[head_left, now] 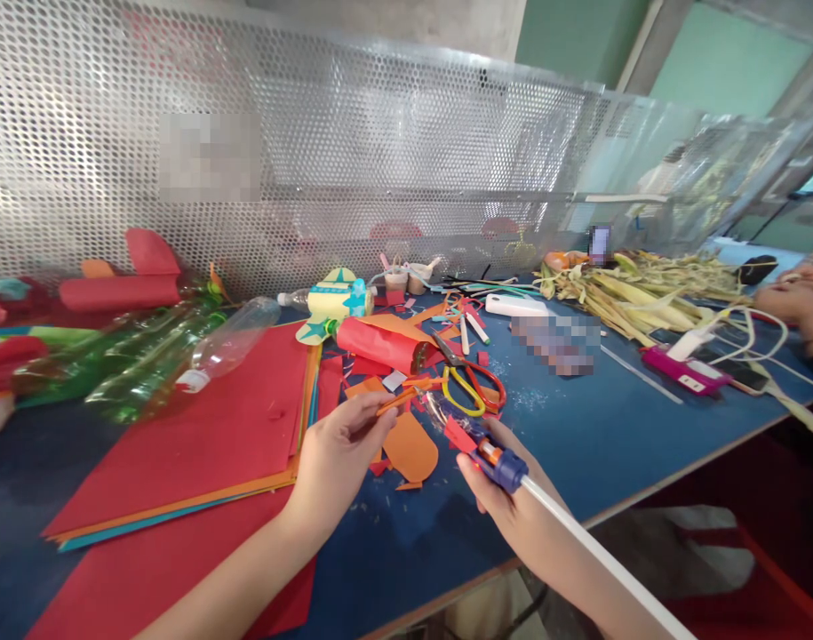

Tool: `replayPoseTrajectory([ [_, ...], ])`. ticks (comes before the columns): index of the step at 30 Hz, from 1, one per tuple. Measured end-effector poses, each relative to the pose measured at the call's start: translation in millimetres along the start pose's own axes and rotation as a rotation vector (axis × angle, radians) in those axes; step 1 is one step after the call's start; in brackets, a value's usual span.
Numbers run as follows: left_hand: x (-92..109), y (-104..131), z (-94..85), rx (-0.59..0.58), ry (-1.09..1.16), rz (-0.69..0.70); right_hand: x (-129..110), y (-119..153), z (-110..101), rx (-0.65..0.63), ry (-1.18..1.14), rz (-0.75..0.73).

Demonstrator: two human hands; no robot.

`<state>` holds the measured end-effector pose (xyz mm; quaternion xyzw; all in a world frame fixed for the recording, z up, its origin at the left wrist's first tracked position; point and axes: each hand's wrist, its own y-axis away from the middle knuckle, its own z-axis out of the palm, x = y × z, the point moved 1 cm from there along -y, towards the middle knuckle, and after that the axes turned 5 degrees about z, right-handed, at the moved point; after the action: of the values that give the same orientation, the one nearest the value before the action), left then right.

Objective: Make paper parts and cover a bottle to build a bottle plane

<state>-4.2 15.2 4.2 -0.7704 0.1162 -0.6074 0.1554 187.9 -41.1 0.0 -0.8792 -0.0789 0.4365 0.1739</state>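
Note:
My left hand pinches a small folded strip of orange paper between thumb and fingers. Wrapped in my right hand is a blue glue gun, a long white glue stick running out of its back toward me. A red paper scrap shows by the gun's front, where the nozzle area is blurred. Below and between the hands lies a rounded orange paper cutout. Just beyond are scissors with red handles, yellow-handled scissors and a red paper-wrapped bottle.
Stacked red sheets cover the table's left, with green plastic bottles and a clear bottle behind. A yellow decorated bottle lies farther back. Dried husks and a purple power strip with cables are right, near another person's hands.

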Motion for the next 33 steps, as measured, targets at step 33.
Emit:
replayPoseTrajectory([
  [33,1,-1,-0.1,-0.004,-0.047,0.008,2,-3,-3,0.007,0.02,-0.008],
])
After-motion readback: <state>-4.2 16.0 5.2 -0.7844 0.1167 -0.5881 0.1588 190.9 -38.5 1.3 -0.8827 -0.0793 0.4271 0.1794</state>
